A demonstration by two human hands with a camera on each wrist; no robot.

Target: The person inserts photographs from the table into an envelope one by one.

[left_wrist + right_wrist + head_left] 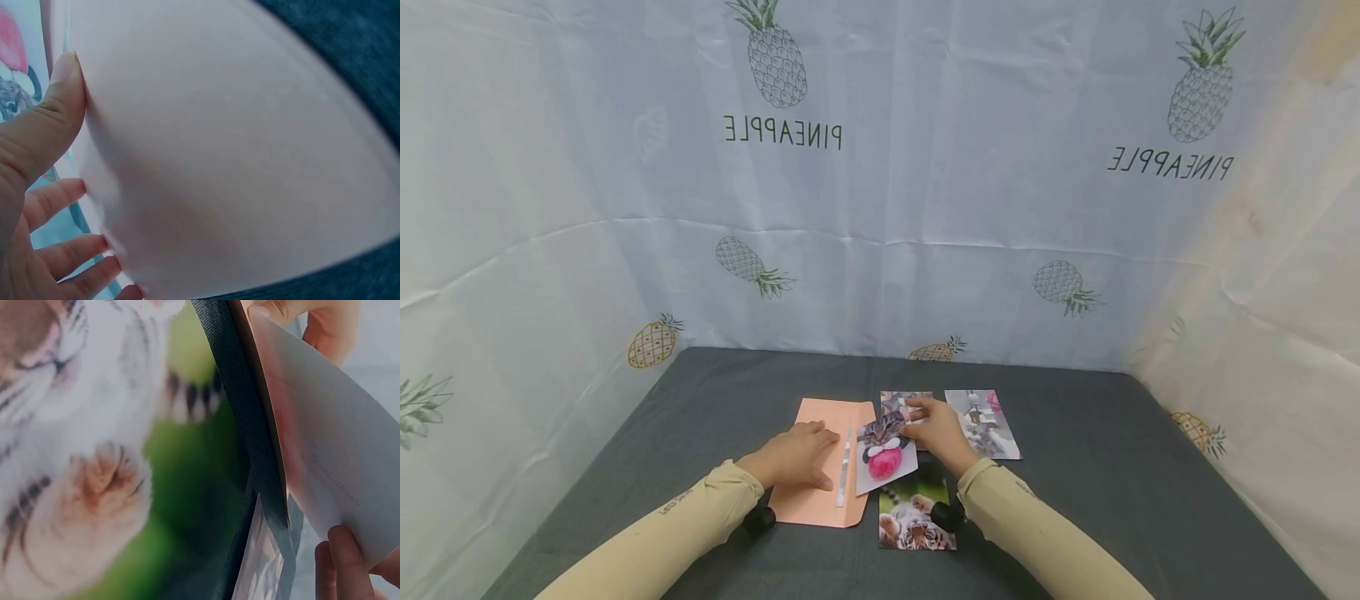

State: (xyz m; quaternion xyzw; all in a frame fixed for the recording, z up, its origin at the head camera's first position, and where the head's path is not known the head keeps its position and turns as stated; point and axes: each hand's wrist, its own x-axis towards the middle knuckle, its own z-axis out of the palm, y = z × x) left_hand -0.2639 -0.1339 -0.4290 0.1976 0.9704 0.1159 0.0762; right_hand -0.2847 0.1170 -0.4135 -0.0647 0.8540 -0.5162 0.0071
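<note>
A peach paper envelope [805, 507] lies on the dark table, a white strip running along its right part. My left hand [801, 456] rests on it with fingers spread; in the left wrist view the thumb [65, 81] and fingertips touch its surface. My right hand [942, 432] pinches the upper right edge of a photo [880, 475] of a tabby cat with a pink fluffy ball. This photo slants over the envelope's right edge. Its white back [350, 444] with faint writing shows in the right wrist view.
A tiger cub photo [917, 532] lies nearest me, under the right wrist. Another photo [895, 402] is partly hidden behind the held one. To the right lies a photo [985, 425] in grey and pink. Pineapple-print curtains [880, 192] surround the dark tabletop [1112, 483].
</note>
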